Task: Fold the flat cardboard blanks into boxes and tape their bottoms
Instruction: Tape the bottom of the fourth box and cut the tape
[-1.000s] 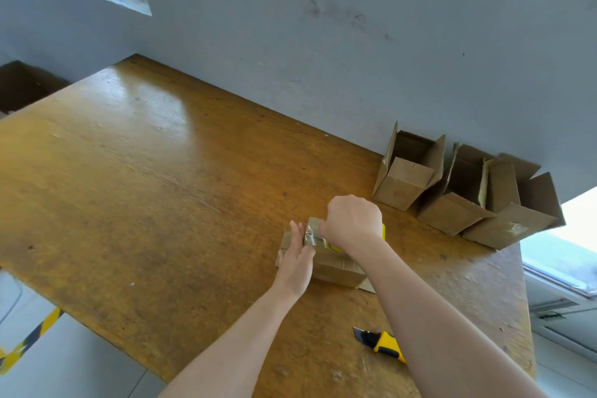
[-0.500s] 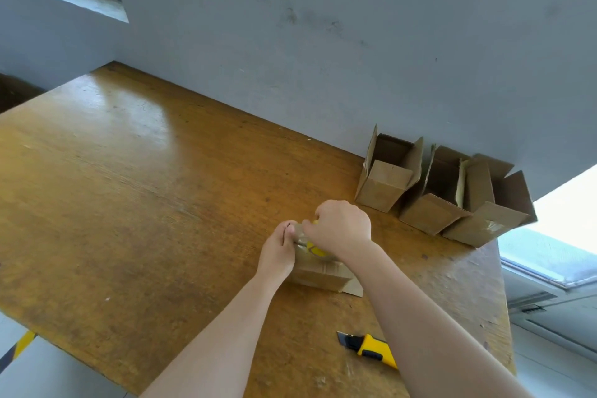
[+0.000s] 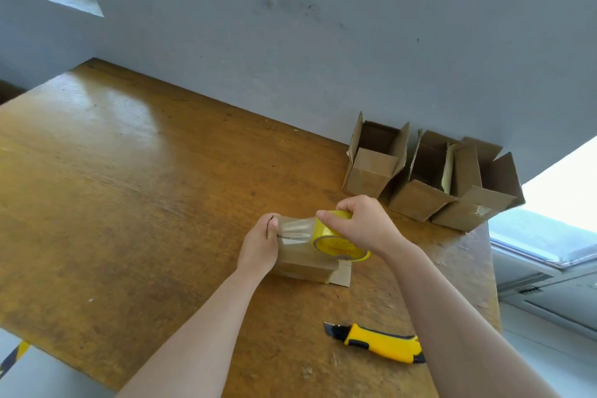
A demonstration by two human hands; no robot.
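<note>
A small folded cardboard box [image 3: 305,268] lies on the wooden table [image 3: 129,203], partly hidden under both hands. My right hand [image 3: 361,224] grips a yellow roll of clear tape [image 3: 336,242] just above the box. A strip of clear tape [image 3: 295,231] stretches from the roll to the left. My left hand [image 3: 261,242] pinches the free end of that strip at the box's left side.
Three folded boxes [image 3: 374,161] [image 3: 420,184] [image 3: 478,194] stand open-topped in a row against the grey wall at the table's back right. A yellow utility knife [image 3: 378,341] lies near the front edge, beside my right forearm. The table's right edge runs just past the boxes.
My left hand went from lying flat on the box to pinching the tape end. My right hand has pulled the roll to the right, drawing out a strip of tape.
</note>
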